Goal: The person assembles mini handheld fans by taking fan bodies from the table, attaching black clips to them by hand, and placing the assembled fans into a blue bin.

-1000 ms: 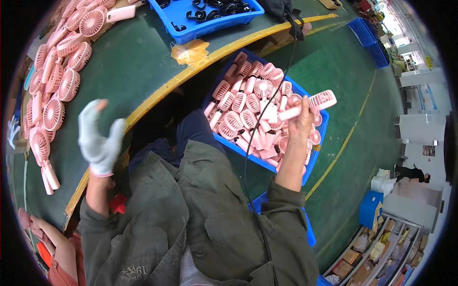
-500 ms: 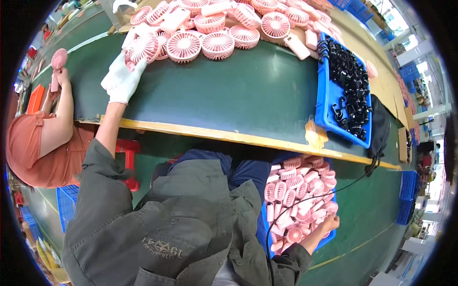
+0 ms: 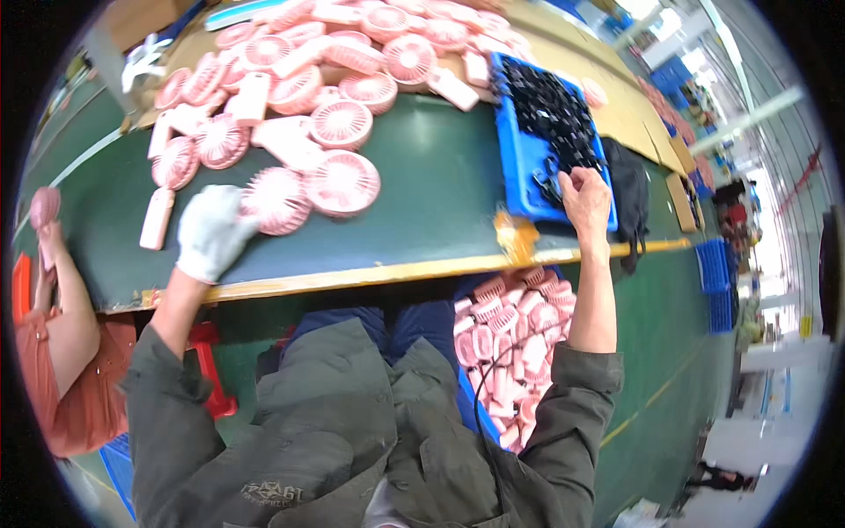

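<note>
My left hand (image 3: 211, 231), in a white glove, is closed at the edge of a pink handheld fan (image 3: 275, 201) on the green table (image 3: 431, 176); its fingertips are hidden. Beside that fan lies another pink fan (image 3: 342, 183), cage up, and a third fan (image 3: 158, 218) lies with its handle toward me. Over the near end of a blue tray (image 3: 533, 208) is my bare right hand (image 3: 588, 207), its fingers pinched together among small black looped straps (image 3: 547, 110). Whatever is between those fingertips is too small to make out.
A heap of pink fans (image 3: 387, 26) covers the table's far side. A blue crate of pink fans (image 3: 506, 326) stands below the table edge by my legs. A black bag (image 3: 627, 189) sits right of the tray. At left, a person in orange (image 3: 75, 378) holds a fan.
My right hand has risen from beside the crate to the tray of black straps. My left hand has come nearer the table edge, and several fans now lie closer to me. The view has shifted.
</note>
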A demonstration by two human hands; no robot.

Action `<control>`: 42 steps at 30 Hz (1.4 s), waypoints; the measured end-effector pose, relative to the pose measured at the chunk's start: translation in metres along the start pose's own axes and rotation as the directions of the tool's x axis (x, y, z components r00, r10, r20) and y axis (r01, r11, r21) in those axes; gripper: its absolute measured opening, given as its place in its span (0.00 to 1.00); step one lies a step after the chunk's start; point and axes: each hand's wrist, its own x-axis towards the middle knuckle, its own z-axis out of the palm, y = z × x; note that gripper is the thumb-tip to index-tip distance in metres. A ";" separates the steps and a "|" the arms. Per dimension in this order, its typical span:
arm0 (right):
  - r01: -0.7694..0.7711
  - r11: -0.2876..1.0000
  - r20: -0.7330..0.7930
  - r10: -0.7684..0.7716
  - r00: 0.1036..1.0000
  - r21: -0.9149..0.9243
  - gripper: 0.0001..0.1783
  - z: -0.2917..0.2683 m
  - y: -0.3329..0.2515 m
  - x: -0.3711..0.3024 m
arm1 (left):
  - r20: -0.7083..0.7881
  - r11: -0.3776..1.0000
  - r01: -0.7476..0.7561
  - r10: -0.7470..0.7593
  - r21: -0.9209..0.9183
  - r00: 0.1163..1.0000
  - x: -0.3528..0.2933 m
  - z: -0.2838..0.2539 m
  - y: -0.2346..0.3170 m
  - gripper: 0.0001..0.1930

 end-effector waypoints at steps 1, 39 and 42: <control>0.016 0.998 0.003 -0.016 1.000 -0.066 0.16 0.011 0.000 0.008 | -0.002 0.995 -0.080 0.080 -0.055 0.997 0.006 0.001 0.012 0.17; 0.049 0.063 -0.066 0.323 0.944 0.997 0.17 -0.055 -0.179 -0.182 | 0.226 0.480 0.309 -0.223 -0.821 0.948 0.035 0.053 0.079 0.23; 0.096 0.155 -0.148 0.375 0.915 0.983 0.16 -0.055 -0.178 -0.189 | 0.329 0.033 0.354 -0.298 -0.935 0.896 0.039 0.034 0.093 0.23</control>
